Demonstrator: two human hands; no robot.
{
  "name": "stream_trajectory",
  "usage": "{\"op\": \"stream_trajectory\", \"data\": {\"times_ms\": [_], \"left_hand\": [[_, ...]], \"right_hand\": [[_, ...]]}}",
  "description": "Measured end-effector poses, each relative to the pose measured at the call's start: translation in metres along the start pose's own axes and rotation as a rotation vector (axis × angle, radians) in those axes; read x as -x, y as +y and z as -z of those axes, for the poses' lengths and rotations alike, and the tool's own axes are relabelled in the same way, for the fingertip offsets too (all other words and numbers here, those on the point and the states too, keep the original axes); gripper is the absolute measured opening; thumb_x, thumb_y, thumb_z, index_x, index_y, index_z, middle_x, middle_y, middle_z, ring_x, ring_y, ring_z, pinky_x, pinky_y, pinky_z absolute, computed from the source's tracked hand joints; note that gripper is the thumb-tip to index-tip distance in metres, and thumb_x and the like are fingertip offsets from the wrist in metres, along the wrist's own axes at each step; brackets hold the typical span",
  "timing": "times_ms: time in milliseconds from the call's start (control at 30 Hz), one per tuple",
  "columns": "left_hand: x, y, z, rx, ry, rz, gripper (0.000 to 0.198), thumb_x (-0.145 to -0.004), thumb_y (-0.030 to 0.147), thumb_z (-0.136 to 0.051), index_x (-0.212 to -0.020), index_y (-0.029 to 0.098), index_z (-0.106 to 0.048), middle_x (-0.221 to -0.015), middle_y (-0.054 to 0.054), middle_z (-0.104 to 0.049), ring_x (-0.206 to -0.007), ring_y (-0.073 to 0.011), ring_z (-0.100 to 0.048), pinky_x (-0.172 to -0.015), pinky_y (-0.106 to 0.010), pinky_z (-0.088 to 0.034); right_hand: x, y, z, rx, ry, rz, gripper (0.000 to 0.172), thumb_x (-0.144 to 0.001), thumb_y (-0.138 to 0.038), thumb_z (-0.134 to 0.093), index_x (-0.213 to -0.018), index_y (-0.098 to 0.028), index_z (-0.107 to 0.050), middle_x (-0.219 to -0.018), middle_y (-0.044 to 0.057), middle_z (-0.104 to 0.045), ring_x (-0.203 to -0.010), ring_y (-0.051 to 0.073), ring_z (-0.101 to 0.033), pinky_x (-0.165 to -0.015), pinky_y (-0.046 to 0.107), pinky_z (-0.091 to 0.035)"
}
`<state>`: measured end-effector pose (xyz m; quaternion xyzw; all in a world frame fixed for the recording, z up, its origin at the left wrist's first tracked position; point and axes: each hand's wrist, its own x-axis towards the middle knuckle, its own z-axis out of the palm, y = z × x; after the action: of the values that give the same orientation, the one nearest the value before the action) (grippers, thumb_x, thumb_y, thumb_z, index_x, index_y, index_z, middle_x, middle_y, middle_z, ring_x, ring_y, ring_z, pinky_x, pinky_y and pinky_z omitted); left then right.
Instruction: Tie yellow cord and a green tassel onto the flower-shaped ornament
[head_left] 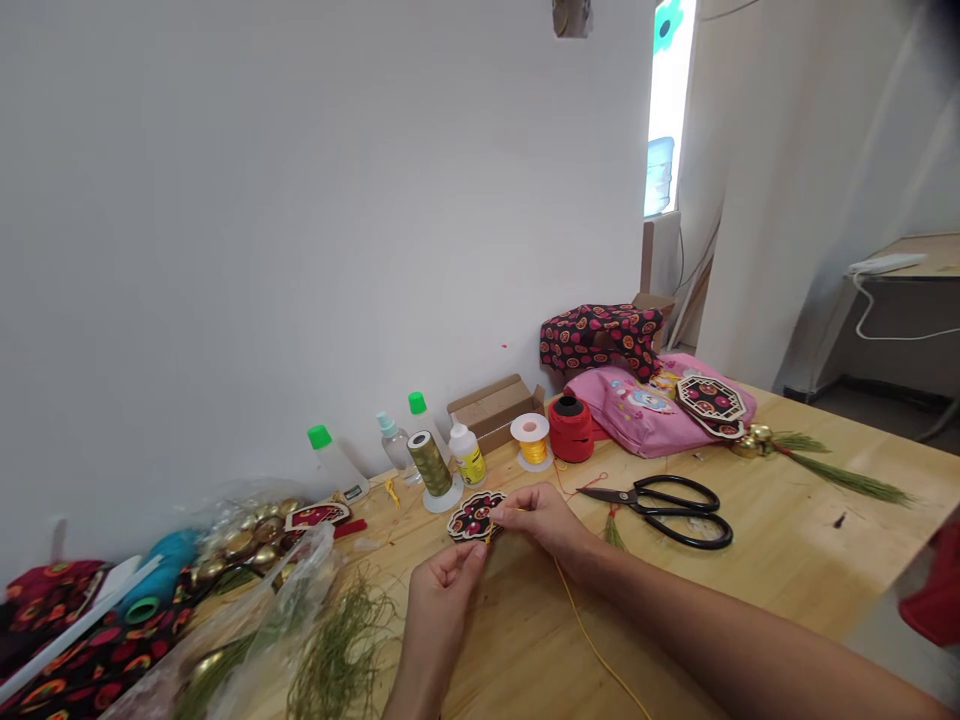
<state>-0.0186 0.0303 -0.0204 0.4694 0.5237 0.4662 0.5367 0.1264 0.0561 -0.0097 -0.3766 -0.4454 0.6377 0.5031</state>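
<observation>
My left hand (444, 583) and my right hand (541, 518) meet over the wooden table (787, 560), both pinched. Between them is a small black ornament with red flower print (474, 516). My right fingers pinch its right edge together with a yellow thread (592, 645) that trails back toward me across the table. My left fingertips close just below the ornament, on the thread end as far as I can see.
Black scissors (667, 505) lie right of my hands. Behind stand a gold thread cone (430, 464), glue bottles (468, 453), a yellow spool (532, 440), a red spool (570, 428), a cardboard box (491, 408) and pink cloth (645, 405). Green fibres (337, 645) and a bag of gold bells (247, 540) lie left.
</observation>
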Motion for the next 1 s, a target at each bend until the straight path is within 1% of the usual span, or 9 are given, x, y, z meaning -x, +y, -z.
{"op": "stream_trajectory", "data": {"times_ms": [200,267,367,467,533,633,767,900,1000], "left_hand": [[0.003,0.002,-0.001,-0.025,0.023,0.053,0.035,-0.051,0.040,-0.070,-0.072,0.012,-0.070,-0.049,-0.002,-0.065,-0.047,-0.0123,-0.055,-0.045,-0.019,-0.039],[0.003,0.001,-0.001,-0.030,0.035,0.069,0.035,-0.051,0.040,-0.070,-0.073,0.012,-0.070,-0.050,-0.001,-0.066,-0.047,-0.0123,-0.055,-0.045,-0.019,-0.039],[0.002,-0.001,0.001,-0.033,0.046,0.056,0.035,-0.050,0.040,-0.070,-0.072,0.013,-0.070,-0.052,-0.001,-0.066,-0.046,-0.0111,-0.054,-0.045,-0.018,-0.038],[0.000,-0.001,0.002,-0.053,0.073,0.036,0.035,-0.048,0.041,-0.071,-0.068,0.012,-0.070,-0.049,-0.001,-0.065,-0.041,-0.0098,-0.051,-0.042,-0.018,-0.036],[0.000,0.000,0.002,-0.044,0.065,0.037,0.034,-0.046,0.040,-0.072,-0.066,0.012,-0.070,-0.049,-0.002,-0.065,-0.044,-0.0114,-0.053,-0.044,-0.019,-0.037],[0.002,0.002,-0.001,-0.020,0.014,0.055,0.032,-0.048,0.039,-0.072,-0.066,0.012,-0.071,-0.051,-0.003,-0.066,-0.050,-0.0152,-0.057,-0.049,-0.022,-0.041],[0.004,0.003,-0.004,-0.084,0.015,0.037,0.033,-0.048,0.040,-0.071,-0.065,0.012,-0.071,-0.049,-0.003,-0.066,-0.047,-0.0146,-0.055,-0.046,-0.021,-0.039],[0.004,0.001,-0.003,-0.115,-0.005,0.004,0.034,-0.052,0.040,-0.069,-0.070,0.011,-0.071,-0.047,-0.001,-0.064,-0.044,-0.0117,-0.051,-0.043,-0.019,-0.035],[0.003,0.001,-0.001,-0.076,-0.022,0.030,0.036,-0.056,0.041,-0.066,-0.076,0.011,-0.070,-0.042,0.002,-0.059,-0.039,-0.0089,-0.046,-0.041,-0.017,-0.033]], "right_hand": [[0.000,0.002,0.002,0.216,-0.115,0.060,0.029,-0.055,-0.040,-0.067,-0.056,-0.010,-0.064,-0.047,-0.003,-0.052,-0.046,0.005,-0.039,-0.045,0.019,-0.028],[-0.001,0.001,0.004,0.248,-0.121,0.079,0.029,-0.055,-0.039,-0.067,-0.056,-0.010,-0.065,-0.048,-0.003,-0.053,-0.046,0.006,-0.039,-0.046,0.019,-0.029],[-0.002,-0.001,0.005,0.236,-0.080,0.092,0.028,-0.054,-0.038,-0.068,-0.059,-0.011,-0.066,-0.052,-0.001,-0.057,-0.049,0.007,-0.043,-0.049,0.020,-0.032],[-0.002,0.000,0.004,0.194,-0.057,0.073,0.028,-0.051,-0.038,-0.069,-0.059,-0.011,-0.066,-0.053,-0.001,-0.058,-0.050,0.007,-0.045,-0.050,0.020,-0.034],[-0.002,0.002,0.003,0.159,-0.078,0.063,0.027,-0.051,-0.037,-0.069,-0.059,-0.011,-0.066,-0.053,-0.001,-0.058,-0.050,0.007,-0.045,-0.051,0.020,-0.034],[0.000,0.006,0.001,0.146,-0.148,0.059,0.025,-0.051,-0.036,-0.069,-0.056,-0.011,-0.066,-0.051,-0.001,-0.057,-0.048,0.007,-0.044,-0.050,0.020,-0.032],[0.002,0.009,0.000,0.139,-0.199,0.021,0.025,-0.049,-0.036,-0.070,-0.054,-0.012,-0.065,-0.048,-0.002,-0.056,-0.047,0.006,-0.043,-0.049,0.020,-0.031],[0.005,0.005,-0.003,0.134,-0.178,0.006,0.025,-0.050,-0.036,-0.070,-0.054,-0.012,-0.065,-0.048,-0.003,-0.054,-0.047,0.006,-0.041,-0.050,0.020,-0.031],[0.004,0.001,-0.003,0.112,-0.100,0.006,0.026,-0.052,-0.038,-0.069,-0.054,-0.012,-0.065,-0.049,-0.002,-0.055,-0.049,0.007,-0.042,-0.050,0.020,-0.031]]}}
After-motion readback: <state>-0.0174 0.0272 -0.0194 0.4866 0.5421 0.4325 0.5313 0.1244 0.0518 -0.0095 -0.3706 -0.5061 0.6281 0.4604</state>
